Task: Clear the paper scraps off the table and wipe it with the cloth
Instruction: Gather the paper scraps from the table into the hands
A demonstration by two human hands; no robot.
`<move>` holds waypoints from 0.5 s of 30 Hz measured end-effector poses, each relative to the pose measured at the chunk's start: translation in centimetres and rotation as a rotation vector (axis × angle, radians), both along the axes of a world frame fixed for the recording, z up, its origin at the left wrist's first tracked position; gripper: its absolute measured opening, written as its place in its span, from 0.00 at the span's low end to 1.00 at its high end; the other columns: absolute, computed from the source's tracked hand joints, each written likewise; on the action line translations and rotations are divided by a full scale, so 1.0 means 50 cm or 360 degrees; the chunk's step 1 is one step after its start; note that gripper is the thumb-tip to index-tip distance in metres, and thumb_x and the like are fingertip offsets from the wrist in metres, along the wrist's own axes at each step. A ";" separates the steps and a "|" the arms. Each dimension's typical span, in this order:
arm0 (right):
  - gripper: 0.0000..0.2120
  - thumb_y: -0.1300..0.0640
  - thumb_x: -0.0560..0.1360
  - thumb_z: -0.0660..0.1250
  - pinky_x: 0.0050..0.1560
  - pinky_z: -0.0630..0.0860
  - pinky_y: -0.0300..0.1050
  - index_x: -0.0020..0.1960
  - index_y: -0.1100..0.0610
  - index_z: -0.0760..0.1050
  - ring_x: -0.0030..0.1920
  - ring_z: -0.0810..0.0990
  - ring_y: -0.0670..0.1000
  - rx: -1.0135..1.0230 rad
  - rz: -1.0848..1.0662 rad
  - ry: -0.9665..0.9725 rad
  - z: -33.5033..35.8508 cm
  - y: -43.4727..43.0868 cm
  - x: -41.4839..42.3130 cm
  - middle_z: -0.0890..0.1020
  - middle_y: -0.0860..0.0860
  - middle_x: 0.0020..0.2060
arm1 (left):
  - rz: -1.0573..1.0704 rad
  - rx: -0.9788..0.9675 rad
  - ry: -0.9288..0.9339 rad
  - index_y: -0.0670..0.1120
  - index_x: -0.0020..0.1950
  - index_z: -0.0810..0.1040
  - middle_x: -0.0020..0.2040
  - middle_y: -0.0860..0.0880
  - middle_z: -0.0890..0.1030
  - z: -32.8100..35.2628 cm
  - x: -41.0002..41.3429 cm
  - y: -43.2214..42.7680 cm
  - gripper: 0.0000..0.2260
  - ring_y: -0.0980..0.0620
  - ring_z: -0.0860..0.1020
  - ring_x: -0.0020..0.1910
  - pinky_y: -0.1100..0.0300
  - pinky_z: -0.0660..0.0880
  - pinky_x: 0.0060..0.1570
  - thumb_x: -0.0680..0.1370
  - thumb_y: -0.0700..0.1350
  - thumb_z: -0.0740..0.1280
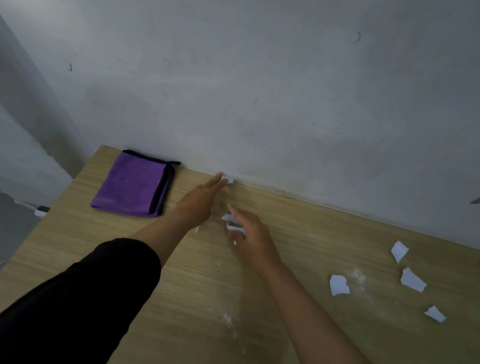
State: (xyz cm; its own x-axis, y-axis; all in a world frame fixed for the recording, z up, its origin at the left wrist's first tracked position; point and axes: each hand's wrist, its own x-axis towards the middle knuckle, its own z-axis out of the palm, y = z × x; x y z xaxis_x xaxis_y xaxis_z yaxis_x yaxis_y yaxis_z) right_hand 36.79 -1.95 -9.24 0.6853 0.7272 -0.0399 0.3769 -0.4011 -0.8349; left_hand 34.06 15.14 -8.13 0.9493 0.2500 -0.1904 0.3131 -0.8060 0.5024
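The left hand stretches flat, its straight fingertips touching a paper scrap against the wall. The right hand curls around gathered scraps. Five loose scraps lie on the wooden table, far right. The purple cloth sits folded at the far-left corner (untouched).

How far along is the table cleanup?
Early; nothing looks finished. In hand: left hand touches the wall scrap; right hand is over the middle scraps, grip unclear. Left: five scraps at the right, white dust on the table, and the wipe. The cloth lies folded, untouched.
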 end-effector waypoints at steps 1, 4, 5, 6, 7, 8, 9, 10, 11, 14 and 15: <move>0.17 0.63 0.75 0.62 0.58 0.71 0.45 0.64 0.58 0.73 0.59 0.74 0.55 -0.0032 -0.0042 -0.0060 -0.005 0.007 -0.002 0.78 0.55 0.59 | -0.0012 0.0002 -0.0030 0.51 0.74 0.59 0.76 0.52 0.56 -0.004 0.001 0.004 0.36 0.48 0.71 0.65 0.52 0.74 0.58 0.71 0.24 0.58; 0.09 0.61 0.74 0.65 0.46 0.70 0.38 0.52 0.59 0.80 0.47 0.78 0.53 -0.0041 -0.0541 0.0013 0.002 0.017 0.006 0.83 0.54 0.48 | -0.0090 -0.0078 -0.0213 0.48 0.70 0.66 0.72 0.49 0.67 -0.015 0.001 0.014 0.32 0.50 0.68 0.69 0.58 0.66 0.67 0.70 0.25 0.60; 0.07 0.61 0.73 0.66 0.41 0.71 0.35 0.50 0.59 0.81 0.44 0.78 0.51 -0.0011 -0.0744 0.0198 0.005 0.016 0.016 0.83 0.54 0.46 | -0.0095 -0.0084 -0.0251 0.48 0.70 0.67 0.71 0.49 0.69 -0.019 -0.001 0.016 0.32 0.50 0.68 0.69 0.58 0.65 0.68 0.69 0.25 0.61; 0.07 0.61 0.73 0.67 0.37 0.71 0.32 0.49 0.58 0.81 0.42 0.78 0.49 0.0034 -0.0893 0.0403 0.009 0.013 0.028 0.83 0.54 0.46 | -0.0101 -0.0075 -0.0278 0.48 0.69 0.68 0.70 0.48 0.69 -0.020 -0.002 0.017 0.31 0.50 0.69 0.69 0.59 0.65 0.69 0.70 0.25 0.61; 0.08 0.61 0.72 0.67 0.36 0.71 0.30 0.50 0.59 0.81 0.41 0.78 0.49 0.0087 -0.0979 0.0624 0.013 0.010 0.042 0.83 0.54 0.47 | -0.0110 -0.0049 -0.0287 0.48 0.69 0.68 0.70 0.48 0.70 -0.021 -0.004 0.017 0.30 0.50 0.69 0.68 0.60 0.64 0.68 0.70 0.26 0.61; 0.09 0.62 0.72 0.68 0.38 0.72 0.33 0.52 0.59 0.80 0.41 0.78 0.49 0.0162 -0.1023 0.0846 0.019 0.005 0.051 0.82 0.54 0.47 | -0.0112 -0.0008 -0.0285 0.47 0.69 0.68 0.69 0.47 0.70 -0.020 -0.006 0.014 0.29 0.49 0.71 0.67 0.61 0.65 0.66 0.72 0.27 0.60; 0.11 0.63 0.72 0.68 0.39 0.74 0.37 0.55 0.60 0.79 0.41 0.78 0.49 0.0213 -0.1050 0.1027 0.026 0.000 0.058 0.81 0.53 0.47 | -0.0103 0.0042 -0.0271 0.47 0.69 0.68 0.67 0.46 0.72 -0.018 -0.009 0.010 0.26 0.47 0.73 0.64 0.61 0.66 0.63 0.73 0.29 0.60; 0.13 0.64 0.72 0.68 0.39 0.74 0.39 0.56 0.62 0.77 0.40 0.77 0.49 0.0261 -0.1062 0.1153 0.034 -0.005 0.061 0.80 0.53 0.47 | -0.0084 0.0083 -0.0261 0.45 0.68 0.70 0.65 0.44 0.73 -0.015 -0.012 0.005 0.23 0.45 0.74 0.61 0.61 0.68 0.59 0.75 0.30 0.60; 0.13 0.64 0.73 0.68 0.37 0.74 0.40 0.57 0.63 0.77 0.39 0.77 0.49 0.0285 -0.1062 0.1212 0.040 -0.010 0.064 0.80 0.53 0.46 | -0.0048 0.0101 -0.0240 0.43 0.66 0.72 0.62 0.42 0.74 -0.010 -0.013 -0.002 0.19 0.43 0.76 0.58 0.60 0.70 0.56 0.76 0.31 0.60; 0.13 0.63 0.73 0.68 0.35 0.73 0.40 0.57 0.62 0.76 0.43 0.77 0.50 0.0267 -0.1029 0.1222 0.047 -0.022 0.058 0.79 0.53 0.51 | 0.0233 -0.0109 -0.0233 0.39 0.55 0.79 0.53 0.39 0.77 0.005 -0.028 -0.029 0.10 0.42 0.77 0.52 0.60 0.70 0.47 0.76 0.35 0.62; 0.13 0.62 0.73 0.68 0.34 0.72 0.39 0.57 0.61 0.77 0.44 0.77 0.49 0.0246 -0.1018 0.1193 0.048 -0.025 0.052 0.79 0.53 0.52 | 0.0322 -0.0222 -0.0262 0.39 0.52 0.80 0.50 0.40 0.78 0.010 -0.036 -0.039 0.08 0.44 0.77 0.50 0.62 0.69 0.44 0.76 0.36 0.64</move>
